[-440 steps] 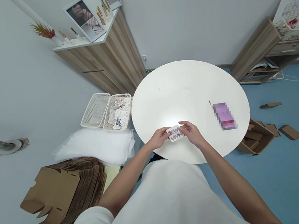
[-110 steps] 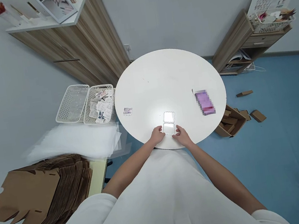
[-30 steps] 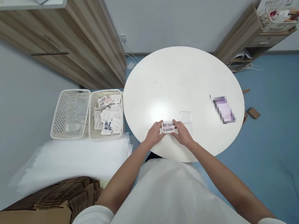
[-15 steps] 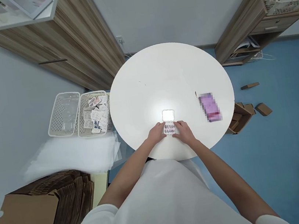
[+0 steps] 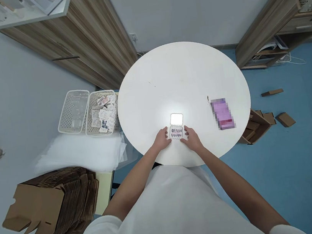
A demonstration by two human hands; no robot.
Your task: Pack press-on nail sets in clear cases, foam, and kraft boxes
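A small clear case [image 5: 176,131] lies with its lid raised near the front edge of the white round table [image 5: 178,67]. Two rows of small shiny pieces sit inside it, and the lid shows bright glare. My left hand [image 5: 162,138] is at the left side of the case, its fingers apart and curved toward it. At the right side, my right hand [image 5: 191,138] has thumb and fingers spread, close to the case's edge. Neither hand is wrapped round the case; whether the fingertips touch it is too small to tell.
A blurred purple item [image 5: 223,114] lies on the table's right. Left of the table are a basket of cards [image 5: 88,126], another basket [image 5: 62,124], white sheets [image 5: 82,152] and stacked cardboard [image 5: 47,200]. An open carton [image 5: 258,131] stands on the floor at right.
Both hands have moved slightly outward from the case's sides, with more of the case visible between them. The whole view has shifted a little.
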